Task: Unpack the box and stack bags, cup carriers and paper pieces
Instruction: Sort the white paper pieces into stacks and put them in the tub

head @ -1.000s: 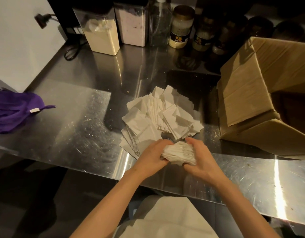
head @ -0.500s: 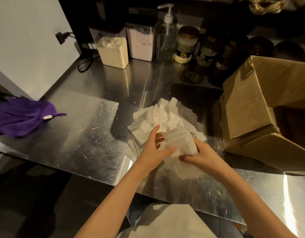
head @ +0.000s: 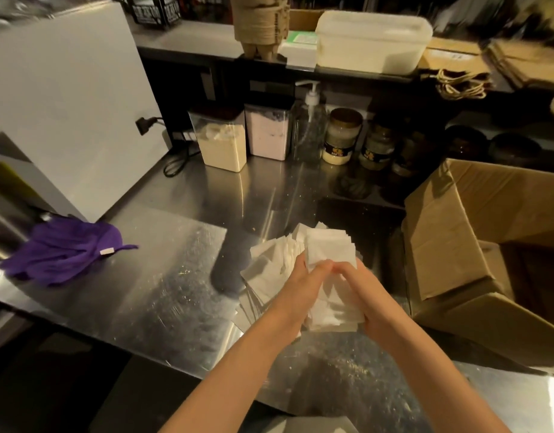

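A bundle of white paper pieces (head: 330, 248) is held upright above the steel counter (head: 163, 292), its flat face toward me. My left hand (head: 300, 279) grips its lower left edge and my right hand (head: 360, 287) its lower right edge, thumbs meeting in front. Underneath lies a loose spread of more white paper pieces (head: 263, 273), partly hidden by both hands. An open cardboard box (head: 450, 245) lies on its side at the right. Stacked cup carriers (head: 260, 23) and brown paper bags (head: 531, 64) sit on the upper shelf.
A purple cloth (head: 63, 254) lies at the counter's left edge beside a white appliance (head: 66, 98). Powder containers (head: 222, 145), a pump bottle (head: 310, 126) and jars (head: 343, 135) line the back. A white lidded tub (head: 372, 39) stands on the shelf.
Both hands lifted the paper bundle from the counter's front edge, moved it forward over the spread and turned it upright. The camera tilted up, revealing the shelf.
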`<state>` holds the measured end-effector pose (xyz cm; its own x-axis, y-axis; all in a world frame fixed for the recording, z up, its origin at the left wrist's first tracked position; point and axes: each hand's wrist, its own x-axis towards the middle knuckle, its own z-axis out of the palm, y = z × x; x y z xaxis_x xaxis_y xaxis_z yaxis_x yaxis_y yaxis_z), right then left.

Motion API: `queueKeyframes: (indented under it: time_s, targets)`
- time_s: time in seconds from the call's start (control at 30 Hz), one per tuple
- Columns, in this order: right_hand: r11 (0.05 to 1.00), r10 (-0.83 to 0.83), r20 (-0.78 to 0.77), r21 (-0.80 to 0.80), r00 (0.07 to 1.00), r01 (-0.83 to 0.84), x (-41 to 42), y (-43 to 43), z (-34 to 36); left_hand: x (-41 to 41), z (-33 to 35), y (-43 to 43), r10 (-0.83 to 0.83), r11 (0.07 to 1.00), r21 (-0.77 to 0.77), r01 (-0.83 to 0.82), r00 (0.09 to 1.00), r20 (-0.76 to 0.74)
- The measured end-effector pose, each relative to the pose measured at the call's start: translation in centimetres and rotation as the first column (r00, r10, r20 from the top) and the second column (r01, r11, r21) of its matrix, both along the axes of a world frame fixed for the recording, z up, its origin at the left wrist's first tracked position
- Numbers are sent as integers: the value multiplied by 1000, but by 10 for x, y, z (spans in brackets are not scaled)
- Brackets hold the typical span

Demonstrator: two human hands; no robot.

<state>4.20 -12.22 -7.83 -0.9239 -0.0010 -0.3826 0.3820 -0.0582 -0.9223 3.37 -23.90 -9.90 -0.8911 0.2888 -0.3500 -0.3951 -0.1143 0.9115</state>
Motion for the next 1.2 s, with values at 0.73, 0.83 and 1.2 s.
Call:
queueKeyframes:
  time_s: [0.73, 0.83, 1.2]
  targets:
    - [1000, 4, -183, 26, 983, 1, -155, 63, 147, -188, 163, 8, -227, 973, -81, 217, 961, -156]
    - [999, -24, -218, 18, 976, 28, -187, 77, 180, -224, 196, 22, -246, 968, -98, 230, 946, -213]
    - [954, -199, -329, 152, 923, 260, -309, 131, 256, -356, 276, 92, -222, 942, -319, 103, 906, -361]
